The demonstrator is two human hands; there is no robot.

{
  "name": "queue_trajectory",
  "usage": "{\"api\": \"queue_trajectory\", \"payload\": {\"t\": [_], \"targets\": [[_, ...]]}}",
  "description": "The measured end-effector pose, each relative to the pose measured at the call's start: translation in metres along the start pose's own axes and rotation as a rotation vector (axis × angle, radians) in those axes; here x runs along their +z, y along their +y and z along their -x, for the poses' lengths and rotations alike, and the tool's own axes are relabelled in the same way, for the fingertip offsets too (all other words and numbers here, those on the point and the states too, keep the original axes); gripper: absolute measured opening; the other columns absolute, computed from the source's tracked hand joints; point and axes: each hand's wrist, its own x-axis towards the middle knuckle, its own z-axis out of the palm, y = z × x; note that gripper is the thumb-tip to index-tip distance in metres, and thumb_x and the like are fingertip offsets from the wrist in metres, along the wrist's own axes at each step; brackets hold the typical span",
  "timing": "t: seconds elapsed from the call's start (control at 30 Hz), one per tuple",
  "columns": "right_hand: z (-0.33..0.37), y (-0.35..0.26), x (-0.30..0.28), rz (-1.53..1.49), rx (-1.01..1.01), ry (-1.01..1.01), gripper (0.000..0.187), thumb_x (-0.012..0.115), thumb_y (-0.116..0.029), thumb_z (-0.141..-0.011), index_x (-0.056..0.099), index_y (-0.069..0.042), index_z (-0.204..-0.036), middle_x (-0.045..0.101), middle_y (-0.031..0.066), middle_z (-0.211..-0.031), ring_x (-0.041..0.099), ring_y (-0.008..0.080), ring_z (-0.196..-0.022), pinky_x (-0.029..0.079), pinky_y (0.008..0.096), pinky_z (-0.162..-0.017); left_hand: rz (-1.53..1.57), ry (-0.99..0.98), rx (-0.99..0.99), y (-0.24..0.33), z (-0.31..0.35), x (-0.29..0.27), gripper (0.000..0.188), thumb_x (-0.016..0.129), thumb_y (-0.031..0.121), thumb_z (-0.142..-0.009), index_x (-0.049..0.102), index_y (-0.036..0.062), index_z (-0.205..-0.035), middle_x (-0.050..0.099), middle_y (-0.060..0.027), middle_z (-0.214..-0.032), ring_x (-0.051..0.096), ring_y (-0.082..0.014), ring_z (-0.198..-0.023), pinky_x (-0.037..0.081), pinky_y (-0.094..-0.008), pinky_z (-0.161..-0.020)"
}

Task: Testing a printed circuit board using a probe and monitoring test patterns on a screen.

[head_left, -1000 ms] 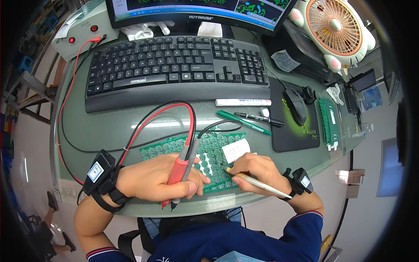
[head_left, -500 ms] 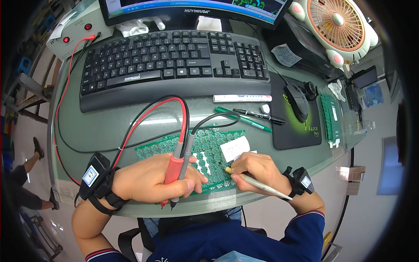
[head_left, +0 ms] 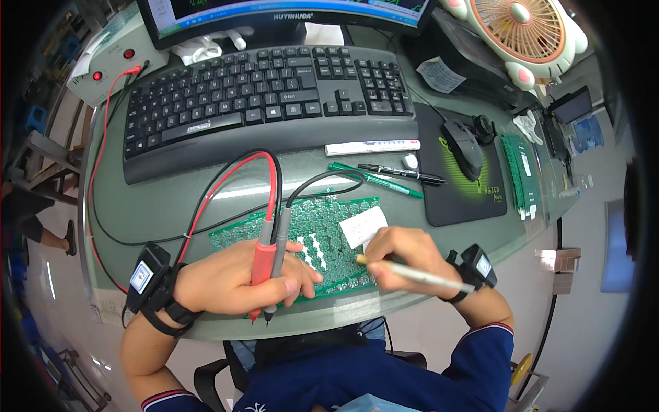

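A green circuit board panel (head_left: pixel 319 218) lies on the desk under both hands. My left hand (head_left: pixel 223 285) is closed around two test probes, one red (head_left: pixel 263 264) and one grey-black (head_left: pixel 281 248), whose tips point toward the desk's near edge. Its fingertips rest on the board beside some white patches. In my right hand (head_left: pixel 405 250), pinched between thumb and fingers, is a slim white pen-like stick (head_left: pixel 429 276) with a yellowish end over the board's right part; motion blurs it. A white paper slip (head_left: pixel 362 226) sits on the board, just beyond this hand.
Behind the board are a black keyboard (head_left: pixel 274 96), a white marker (head_left: pixel 373 147), a green pen (head_left: pixel 391 184) and a black pen (head_left: pixel 401 173). A mouse (head_left: pixel 463 151) rests on its pad at right, near stacked green boards (head_left: pixel 519 175). Probe leads run to a grey box (head_left: pixel 113 65).
My right hand has turned, and the white stick now lies flatter, its rear end higher. The left hand still holds both probes on the board. The whole view has shifted slightly.
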Motion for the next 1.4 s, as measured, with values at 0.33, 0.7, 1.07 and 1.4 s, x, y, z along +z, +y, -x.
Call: {"api": "queue_trajectory", "payload": {"t": [0.33,0.7,1.07,1.4], "targets": [[-0.021,-0.022,-0.015,0.689,-0.062,0.131,0.024,0.067,-0.015,-0.085,0.066,-0.011,-0.109,0.07,0.0041,-0.101,0.065,0.0245,-0.096,0.048,0.0369,-0.087,0.287,0.199,0.268,0.007,0.016,-0.02,0.055,0.03,0.041,-0.096,0.066,0.0011,-0.086,0.07,-0.021,-0.098,0.064,-0.0388,-0.108,0.028,-0.0473,-0.113],[-0.036,-0.022,0.003,0.625,0.058,0.068,0.036,0.077,-0.024,-0.077,0.061,-0.011,-0.106,0.062,0.0112,-0.093,0.06,0.0319,-0.091,0.048,0.0429,-0.076,0.422,0.466,0.427,-0.004,0.023,-0.038,0.05,0.033,0.035,-0.095,0.063,-0.0035,-0.084,0.067,-0.0212,-0.093,0.064,-0.0373,-0.101,0.044,-0.0485,-0.099],[-0.028,-0.041,-0.005,0.688,0.206,0.06,0.035,0.08,-0.016,-0.072,0.063,-0.01,-0.102,0.064,0.01,-0.094,0.062,0.0291,-0.093,0.051,0.0396,-0.077,0.436,0.401,0.449,-0.011,0.022,-0.043,0.043,0.033,0.026,-0.097,0.063,-0.0039,-0.088,0.067,-0.0206,-0.095,0.065,-0.0333,-0.101,0.045,-0.042,-0.098],[-0.024,-0.048,-0.007,0.673,0.231,0.036,0.038,0.08,-0.02,-0.071,0.064,-0.01,-0.104,0.066,0.0122,-0.094,0.064,0.0337,-0.089,0.051,0.0426,-0.076,0.419,0.43,0.402,-0.011,0.02,-0.041,0.042,0.035,0.026,-0.095,0.063,-0.0041,-0.087,0.067,-0.0211,-0.094,0.066,-0.0346,-0.1,0.045,-0.0439,-0.099]]}}
